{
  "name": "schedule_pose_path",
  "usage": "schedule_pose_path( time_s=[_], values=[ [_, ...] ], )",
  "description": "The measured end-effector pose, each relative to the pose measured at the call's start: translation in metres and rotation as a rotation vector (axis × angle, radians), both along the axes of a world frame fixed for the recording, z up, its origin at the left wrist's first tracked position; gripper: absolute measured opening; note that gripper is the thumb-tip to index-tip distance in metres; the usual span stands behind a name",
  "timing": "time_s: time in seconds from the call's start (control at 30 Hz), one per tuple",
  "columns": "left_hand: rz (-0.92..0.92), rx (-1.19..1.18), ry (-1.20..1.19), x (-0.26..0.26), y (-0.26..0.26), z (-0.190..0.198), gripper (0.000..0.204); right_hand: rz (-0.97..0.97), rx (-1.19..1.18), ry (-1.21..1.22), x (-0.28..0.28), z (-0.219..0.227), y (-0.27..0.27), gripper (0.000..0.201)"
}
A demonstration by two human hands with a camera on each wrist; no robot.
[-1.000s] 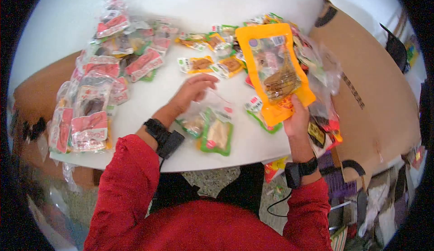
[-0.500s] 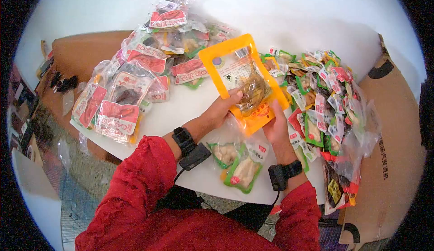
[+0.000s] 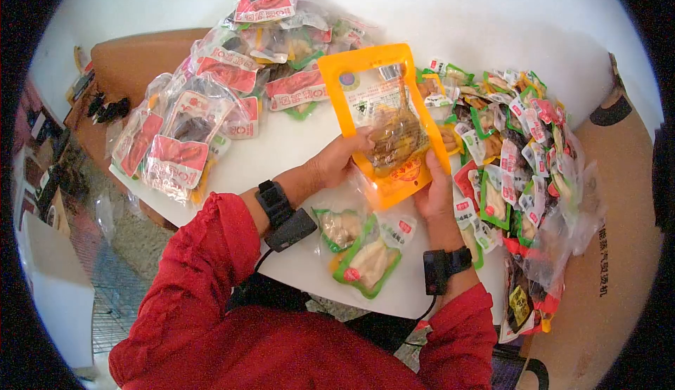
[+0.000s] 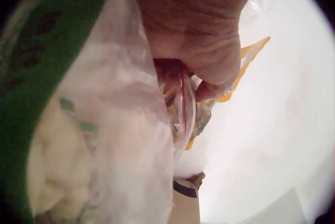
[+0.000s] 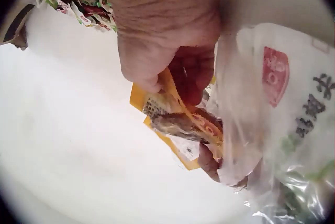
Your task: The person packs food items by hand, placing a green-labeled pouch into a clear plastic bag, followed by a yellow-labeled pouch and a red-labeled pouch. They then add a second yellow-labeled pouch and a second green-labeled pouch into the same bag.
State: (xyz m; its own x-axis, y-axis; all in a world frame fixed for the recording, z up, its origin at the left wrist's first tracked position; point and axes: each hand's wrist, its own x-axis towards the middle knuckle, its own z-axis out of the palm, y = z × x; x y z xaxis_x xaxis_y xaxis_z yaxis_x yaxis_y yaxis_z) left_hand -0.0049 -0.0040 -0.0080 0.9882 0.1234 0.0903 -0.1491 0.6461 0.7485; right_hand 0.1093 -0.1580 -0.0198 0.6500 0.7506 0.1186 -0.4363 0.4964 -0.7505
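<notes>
A yellow-edged clear packet [image 3: 387,119] with brown food inside is held up over the table in both hands. My left hand [image 3: 341,159] pinches its lower left side, thumb on the front; in the left wrist view that hand [image 4: 193,40] also has a clear plastic bag edge [image 4: 186,108] with a red line against it. The right hand [image 3: 436,193] grips the packet's lower right corner, and in the right wrist view its fingers [image 5: 196,80] curl behind the yellow edge. Below the hands lie two green-edged packets [image 3: 369,262] with pale food in clear plastic.
Red-labelled packets in clear bags [image 3: 179,154] are heaped on the left of the white table [image 3: 285,267]. Many small green- and red-marked packets [image 3: 496,197] pile up on the right. Cardboard [image 3: 598,249] stands beyond the right edge.
The left hand has moved from the tabletop to take hold of the yellow-edged packet, which the right hand alone held. Lately the packet has turned more upright. The head view has shifted.
</notes>
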Motion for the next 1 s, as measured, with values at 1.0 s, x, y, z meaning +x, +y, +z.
schedule_pose_path(
  time_s=[1.0],
  values=[
    [0.315, 0.915, -0.033, -0.01, -0.021, 0.007, 0.075, -0.233, -0.187, -0.208, -0.001, 0.004, -0.006, 0.028]
  ],
)
